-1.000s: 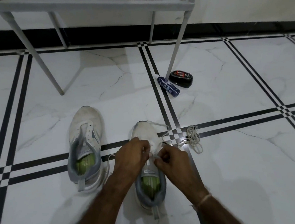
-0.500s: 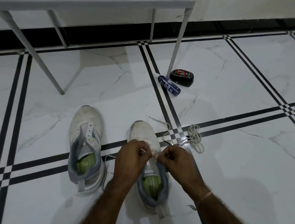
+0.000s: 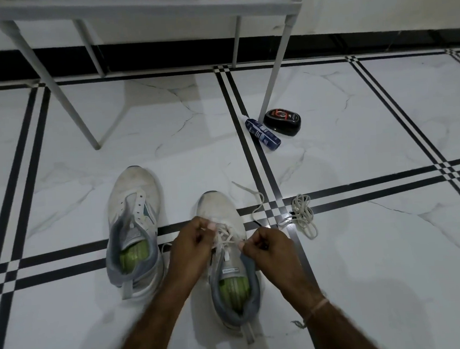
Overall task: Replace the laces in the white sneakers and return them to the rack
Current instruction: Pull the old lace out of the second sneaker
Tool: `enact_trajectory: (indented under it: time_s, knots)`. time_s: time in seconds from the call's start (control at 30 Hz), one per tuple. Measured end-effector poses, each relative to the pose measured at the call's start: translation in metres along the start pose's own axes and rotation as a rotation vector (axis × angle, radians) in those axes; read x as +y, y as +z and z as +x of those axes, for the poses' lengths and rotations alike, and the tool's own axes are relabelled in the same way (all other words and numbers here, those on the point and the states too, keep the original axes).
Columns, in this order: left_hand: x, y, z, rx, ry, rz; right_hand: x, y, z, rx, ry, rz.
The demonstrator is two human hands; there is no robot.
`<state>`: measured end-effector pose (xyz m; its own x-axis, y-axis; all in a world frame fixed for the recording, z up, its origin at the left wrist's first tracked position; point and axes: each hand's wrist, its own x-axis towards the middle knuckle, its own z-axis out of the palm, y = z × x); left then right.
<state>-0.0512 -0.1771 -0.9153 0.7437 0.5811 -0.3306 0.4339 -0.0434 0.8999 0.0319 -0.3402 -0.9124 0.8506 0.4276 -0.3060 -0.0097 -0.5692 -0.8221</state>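
Two white sneakers with grey collars and green insoles stand on the floor, toes away from me. The left sneaker (image 3: 133,227) has bare eyelets. The right sneaker (image 3: 228,260) carries a white lace (image 3: 226,237) crossed over its tongue. My left hand (image 3: 192,246) pinches the lace on the shoe's left side. My right hand (image 3: 269,250) pinches the lace's other part on the right side, and a free end (image 3: 256,200) trails past the toe. A loose bundle of lace (image 3: 303,215) lies on the floor to the right.
A white metal rack (image 3: 142,15) stands at the back, its legs reaching the marble floor (image 3: 368,245). A dark blue tube (image 3: 263,134) and a black oval tin (image 3: 282,121) lie by the rack's right front leg.
Both hands have drawn slightly apart over the right sneaker, so the crossed lace now shows between them. The free lace end has shifted by the toe.
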Motion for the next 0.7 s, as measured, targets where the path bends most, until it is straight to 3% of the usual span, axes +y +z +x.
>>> enact_trajectory:
  time_s: [0.07,0.17,0.3,0.33,0.43,0.47,0.5,0.6,0.7]
  knots:
    - [-0.001,0.002,0.0,-0.106,0.14,0.249,0.002,0.0,0.0,0.016,-0.007,-0.01]
    - [0.008,-0.002,0.007,-0.111,0.299,0.49,0.002,0.004,0.0,0.015,-0.01,0.0]
    - [0.011,0.003,0.008,-0.114,0.293,0.716,-0.001,0.005,-0.001,0.002,0.003,0.008]
    - [0.011,0.004,0.007,-0.108,0.19,0.53,-0.002,0.006,-0.002,0.001,0.01,0.012]
    - [0.019,-0.006,0.008,0.048,-0.325,-0.631,-0.003,0.005,-0.002,0.006,0.017,0.02]
    - [0.016,-0.012,0.008,0.105,-0.372,-0.761,-0.002,0.004,-0.001,0.006,0.022,0.028]
    - [0.016,-0.014,0.008,0.121,-0.342,-0.722,0.0,0.003,0.0,0.01,0.026,0.029]
    - [0.009,-0.004,0.001,-0.024,0.028,-0.003,0.005,-0.001,0.001,0.034,0.025,0.005]
    - [0.002,0.006,0.005,-0.106,0.242,0.487,0.006,0.002,0.0,0.046,-0.001,-0.046]
